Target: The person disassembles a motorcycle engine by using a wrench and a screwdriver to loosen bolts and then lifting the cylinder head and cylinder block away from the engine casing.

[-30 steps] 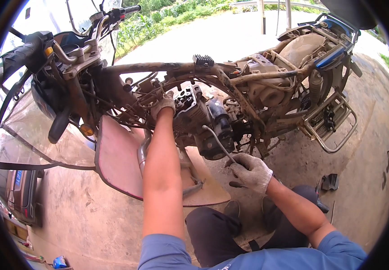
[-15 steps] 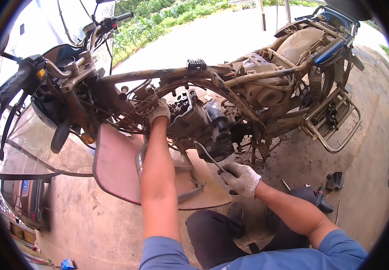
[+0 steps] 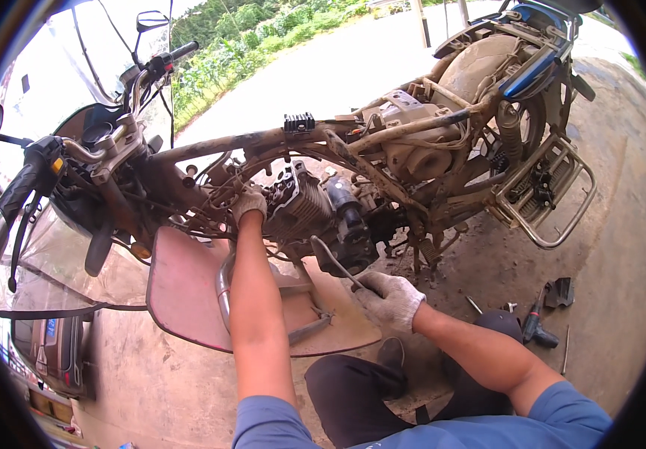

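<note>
Bare-framed motorcycle (image 3: 405, 146) above a concrete floor (image 3: 151, 396)

We see the concrete floor spread beneath everything; at the far left stands a dark car (image 3: 46, 352), partly cut off by the lens rim; the motorcycle runs across the upper view, its front at the left, its blue-trimmed tail at the upper right. Below its front part we find a pink, dark-edged panel (image 3: 184, 292), with a shiny curved pipe (image 3: 223, 288) in front of it; a metal rack (image 3: 583, 206) juts from the motorcycle's rear.

The engine (image 3: 300, 213) sits under the middle of the frame, its top open to our view; the left hand (image 3: 250, 203), in a pale glove, is just beside the engine's front, next to cables (image 3: 207, 200); its fingers are largely hidden, so we cannot tell whether that grip holds anything. The right hand (image 3: 392, 298), gloved likewise, is lower and well apart from the left; its grip is closed round the near end of a bent metal rod (image 3: 334, 263); the rod slants up and leftward to the engine's lower casing, though we cannot tell whether its tip touches.

On the floor, beyond the right forearm (image 3: 480, 346), lies a power drill (image 3: 540, 329); just beside it we see a black angular piece (image 3: 560, 292); a black finned block (image 3: 299, 122) sits on the frame above the engine; smallest, a slim metal piece (image 3: 474, 304) lies near the drill.
</note>
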`<act>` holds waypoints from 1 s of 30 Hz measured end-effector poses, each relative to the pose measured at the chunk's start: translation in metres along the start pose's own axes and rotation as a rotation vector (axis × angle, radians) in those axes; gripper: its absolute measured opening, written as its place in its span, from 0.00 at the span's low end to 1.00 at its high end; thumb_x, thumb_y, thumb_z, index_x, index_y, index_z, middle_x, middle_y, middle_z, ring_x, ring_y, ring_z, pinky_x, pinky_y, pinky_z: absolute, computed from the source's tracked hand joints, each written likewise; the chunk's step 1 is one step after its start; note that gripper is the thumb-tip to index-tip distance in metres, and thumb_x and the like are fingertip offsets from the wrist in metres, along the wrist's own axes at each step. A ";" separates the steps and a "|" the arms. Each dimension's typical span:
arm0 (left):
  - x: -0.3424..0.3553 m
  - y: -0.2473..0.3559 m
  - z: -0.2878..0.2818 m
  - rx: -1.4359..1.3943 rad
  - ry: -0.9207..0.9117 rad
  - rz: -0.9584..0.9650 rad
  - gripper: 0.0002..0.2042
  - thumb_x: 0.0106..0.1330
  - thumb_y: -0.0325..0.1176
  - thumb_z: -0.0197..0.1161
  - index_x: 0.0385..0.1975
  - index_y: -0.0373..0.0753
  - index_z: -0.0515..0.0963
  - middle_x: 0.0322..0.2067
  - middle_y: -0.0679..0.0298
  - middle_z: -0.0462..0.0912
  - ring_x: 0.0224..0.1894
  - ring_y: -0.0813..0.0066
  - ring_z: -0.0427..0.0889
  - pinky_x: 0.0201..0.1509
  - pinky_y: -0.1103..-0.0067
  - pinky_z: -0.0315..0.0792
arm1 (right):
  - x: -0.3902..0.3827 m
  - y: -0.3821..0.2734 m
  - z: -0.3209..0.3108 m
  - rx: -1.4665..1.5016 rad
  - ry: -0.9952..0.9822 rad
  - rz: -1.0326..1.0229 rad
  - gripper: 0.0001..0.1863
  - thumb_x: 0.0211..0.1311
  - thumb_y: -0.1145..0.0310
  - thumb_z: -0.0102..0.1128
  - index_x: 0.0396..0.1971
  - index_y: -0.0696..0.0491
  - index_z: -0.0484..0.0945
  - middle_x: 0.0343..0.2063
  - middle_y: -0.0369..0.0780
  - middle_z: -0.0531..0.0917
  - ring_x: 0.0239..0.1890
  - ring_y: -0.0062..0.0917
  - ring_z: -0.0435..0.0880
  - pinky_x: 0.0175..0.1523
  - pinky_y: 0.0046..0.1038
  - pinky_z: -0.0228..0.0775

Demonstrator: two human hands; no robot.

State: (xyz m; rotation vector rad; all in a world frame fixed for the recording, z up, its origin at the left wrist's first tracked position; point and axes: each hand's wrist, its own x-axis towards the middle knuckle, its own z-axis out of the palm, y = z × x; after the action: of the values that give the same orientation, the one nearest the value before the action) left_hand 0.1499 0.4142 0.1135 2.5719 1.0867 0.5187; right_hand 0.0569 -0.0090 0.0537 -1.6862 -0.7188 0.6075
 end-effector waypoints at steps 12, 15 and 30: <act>-0.005 0.020 -0.007 0.131 -0.041 -0.038 0.37 0.74 0.64 0.41 0.74 0.44 0.65 0.74 0.53 0.64 0.75 0.52 0.65 0.77 0.62 0.61 | -0.002 -0.015 -0.010 0.045 -0.005 0.051 0.18 0.72 0.55 0.57 0.51 0.52 0.81 0.37 0.50 0.87 0.42 0.44 0.87 0.48 0.39 0.77; -0.002 0.036 -0.003 0.165 -0.008 -0.330 0.35 0.74 0.68 0.38 0.72 0.53 0.69 0.74 0.56 0.67 0.74 0.47 0.66 0.76 0.62 0.62 | 0.000 -0.006 -0.007 -0.007 0.038 -0.034 0.18 0.73 0.56 0.57 0.51 0.52 0.81 0.36 0.50 0.87 0.41 0.45 0.87 0.47 0.39 0.77; -0.005 0.010 -0.025 0.019 -0.096 -0.196 0.34 0.75 0.59 0.40 0.72 0.42 0.67 0.73 0.49 0.66 0.75 0.50 0.65 0.77 0.62 0.61 | -0.001 -0.020 -0.001 -0.066 0.003 -0.007 0.18 0.73 0.56 0.57 0.50 0.54 0.82 0.39 0.52 0.87 0.44 0.48 0.86 0.50 0.40 0.77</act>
State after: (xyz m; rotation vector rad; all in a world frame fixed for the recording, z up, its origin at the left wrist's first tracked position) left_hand 0.1424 0.4073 0.1387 2.4432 1.2962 0.3347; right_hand 0.0535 -0.0070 0.0738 -1.7446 -0.7497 0.5815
